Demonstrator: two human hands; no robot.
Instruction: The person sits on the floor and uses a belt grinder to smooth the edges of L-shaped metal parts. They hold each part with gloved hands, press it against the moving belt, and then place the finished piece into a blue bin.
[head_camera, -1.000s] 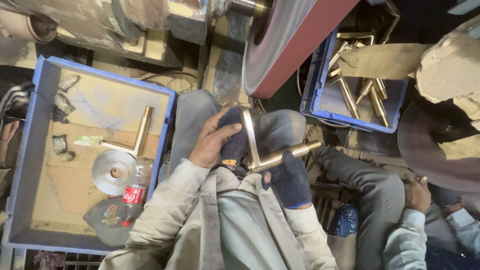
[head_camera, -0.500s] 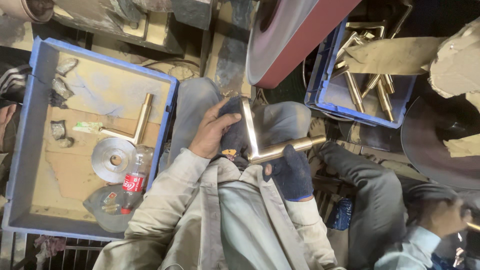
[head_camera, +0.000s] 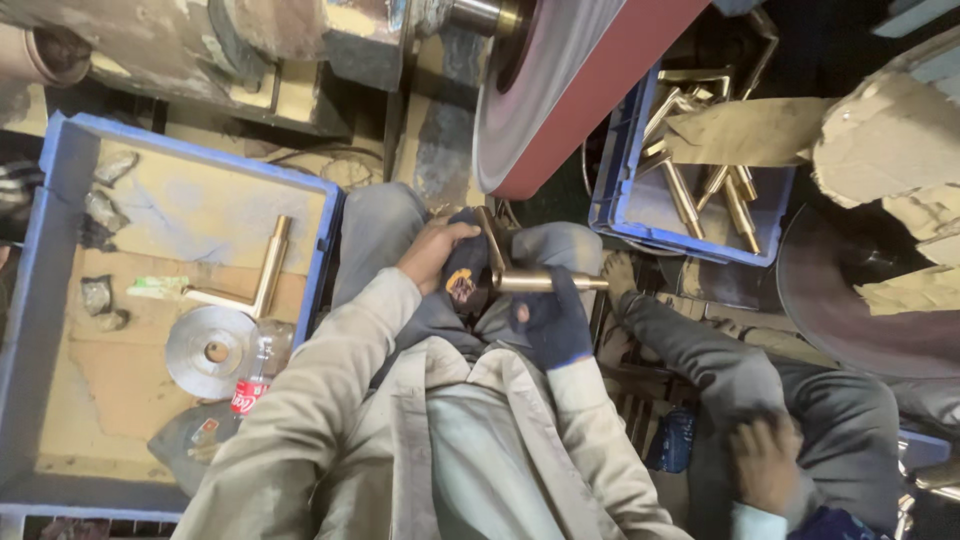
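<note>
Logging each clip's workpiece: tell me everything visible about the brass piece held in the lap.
The brass piece is an L-shaped part of two round, golden, shiny tubes joined at a corner. One arm points up toward the belt wheel; the other lies level, pointing right. It sits over the knees. The bare left hand presses a dark cloth to the corner; the gloved right hand grips the level arm from below.

Blue crate, plastic bottle
</note>
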